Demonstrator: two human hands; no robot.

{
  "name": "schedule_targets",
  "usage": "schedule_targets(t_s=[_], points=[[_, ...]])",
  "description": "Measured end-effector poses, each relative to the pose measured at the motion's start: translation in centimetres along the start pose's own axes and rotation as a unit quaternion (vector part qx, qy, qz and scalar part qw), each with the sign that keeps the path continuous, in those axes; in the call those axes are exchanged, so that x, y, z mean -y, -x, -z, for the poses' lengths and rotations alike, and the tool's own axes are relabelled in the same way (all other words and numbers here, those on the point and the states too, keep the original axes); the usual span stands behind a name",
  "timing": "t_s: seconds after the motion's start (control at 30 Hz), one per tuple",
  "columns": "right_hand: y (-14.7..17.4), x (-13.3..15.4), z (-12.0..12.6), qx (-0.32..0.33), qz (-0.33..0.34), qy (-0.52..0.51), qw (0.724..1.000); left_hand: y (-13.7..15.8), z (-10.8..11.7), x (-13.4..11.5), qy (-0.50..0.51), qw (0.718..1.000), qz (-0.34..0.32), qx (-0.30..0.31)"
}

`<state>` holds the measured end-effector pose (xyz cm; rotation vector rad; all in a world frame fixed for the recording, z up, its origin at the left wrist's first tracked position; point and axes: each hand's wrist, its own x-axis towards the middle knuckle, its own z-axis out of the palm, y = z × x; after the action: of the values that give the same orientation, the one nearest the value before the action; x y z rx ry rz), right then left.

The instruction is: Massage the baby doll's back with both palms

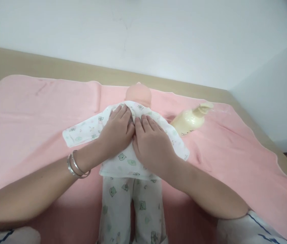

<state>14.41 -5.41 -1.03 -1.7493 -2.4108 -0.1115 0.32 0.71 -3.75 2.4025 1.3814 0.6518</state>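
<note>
A baby doll [138, 94] lies on a pink blanket, its head at the far end. It wears a white long-sleeved top [123, 166] and matching trousers [143, 206], both printed with small green animals. On the left of the chest rests my left hand [118, 132], palm down with fingers stretched out. My right hand [155, 145] lies flat beside it, and the thumbs come close together at the middle. What is under both palms is hidden. Two silver bangles [75, 165] circle my left wrist.
Right of the doll, a pale yellow pump bottle [190, 120] lies tilted on the blanket. The pink blanket [31, 112] covers most of a light wooden table [57, 69]. A white wall [143, 40] rises behind the table's far edge.
</note>
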Motion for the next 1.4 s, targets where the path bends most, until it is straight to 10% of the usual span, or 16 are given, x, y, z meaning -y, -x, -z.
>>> schedule_targets(t_s=[0.93, 1.4], points=[[-2.4, -2.4, -3.3, -0.107, -0.029, -0.136, 0.985, 0.6, -1.1, 0.3, 0.043, 0.997, 0.016, -0.056], [-3.5, -3.6, -2.6, -0.008, -0.049, -0.168, 0.985, 1.0, -0.2, -1.4, 0.015, 0.998, 0.052, 0.016]])
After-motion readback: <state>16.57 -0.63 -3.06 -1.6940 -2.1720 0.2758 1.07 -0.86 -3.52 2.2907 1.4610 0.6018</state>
